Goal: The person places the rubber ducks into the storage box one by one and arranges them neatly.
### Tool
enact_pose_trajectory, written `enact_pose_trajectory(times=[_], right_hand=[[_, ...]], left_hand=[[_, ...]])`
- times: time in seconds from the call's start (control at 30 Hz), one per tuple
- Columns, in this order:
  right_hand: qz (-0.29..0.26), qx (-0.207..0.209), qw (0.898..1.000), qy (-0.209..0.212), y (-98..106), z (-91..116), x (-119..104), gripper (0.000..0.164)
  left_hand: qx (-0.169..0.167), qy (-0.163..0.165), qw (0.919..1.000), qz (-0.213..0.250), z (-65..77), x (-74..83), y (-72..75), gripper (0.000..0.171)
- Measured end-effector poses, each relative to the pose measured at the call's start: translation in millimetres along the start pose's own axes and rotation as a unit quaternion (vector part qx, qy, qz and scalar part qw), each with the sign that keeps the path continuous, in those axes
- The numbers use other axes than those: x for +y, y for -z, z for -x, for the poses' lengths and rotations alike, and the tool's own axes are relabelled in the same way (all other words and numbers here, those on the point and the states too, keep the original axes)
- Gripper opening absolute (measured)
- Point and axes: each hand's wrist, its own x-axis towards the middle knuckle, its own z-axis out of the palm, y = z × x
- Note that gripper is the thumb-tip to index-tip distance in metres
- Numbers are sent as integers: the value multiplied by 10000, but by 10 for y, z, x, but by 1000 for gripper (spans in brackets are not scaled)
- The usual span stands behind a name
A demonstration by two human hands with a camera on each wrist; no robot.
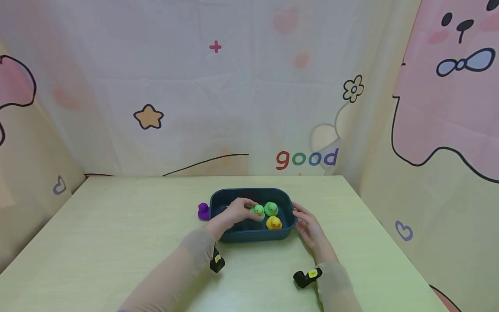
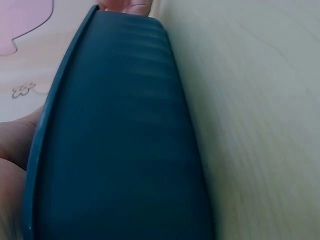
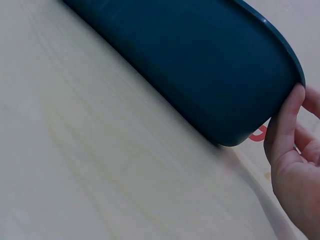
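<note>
A dark blue plastic bin (image 1: 249, 236) sits on the table. Reaching into it from the left, my left hand (image 1: 236, 211) holds a green rubber duck (image 1: 259, 209) between thumb and fingers. Beside that duck are another green rubber duck (image 1: 271, 209) and a yellow rubber duck (image 1: 274, 223), both inside the bin. My right hand (image 1: 310, 227) rests its fingers against the bin's right end; in the right wrist view the fingers (image 3: 289, 117) touch the wall just under the rim. The bin's outer wall (image 2: 115, 125) fills much of the left wrist view and hides the left fingertips.
A purple rubber duck (image 1: 203, 211) stands on the table just outside the bin's left end. The pale wooden table (image 1: 117, 242) extends on both sides. Printed curtains (image 1: 241, 108) hang behind it and along its sides. Each wrist carries a small black camera (image 1: 217, 261).
</note>
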Motion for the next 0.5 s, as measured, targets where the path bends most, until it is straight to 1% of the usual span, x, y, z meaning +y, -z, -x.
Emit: enact_pose_trajectory(times=[0.17, 0.27, 0.4, 0.5], right_hand=[[5, 117, 9999, -73, -9, -15, 0, 24], [46, 141, 9999, -80, -5, -23, 0, 23], [65, 81, 9999, -90, 2, -31, 2, 24], [76, 51, 9999, -96, 4, -29, 6, 25]], left_hand=[[38, -55, 9994, -352, -18, -10, -57, 41], [88, -87, 9973, -726, -34, -19, -89, 38], [143, -141, 9907, -1348, -54, -49, -127, 35], [134, -142, 9861, -1648, -63, -73, -147, 31]])
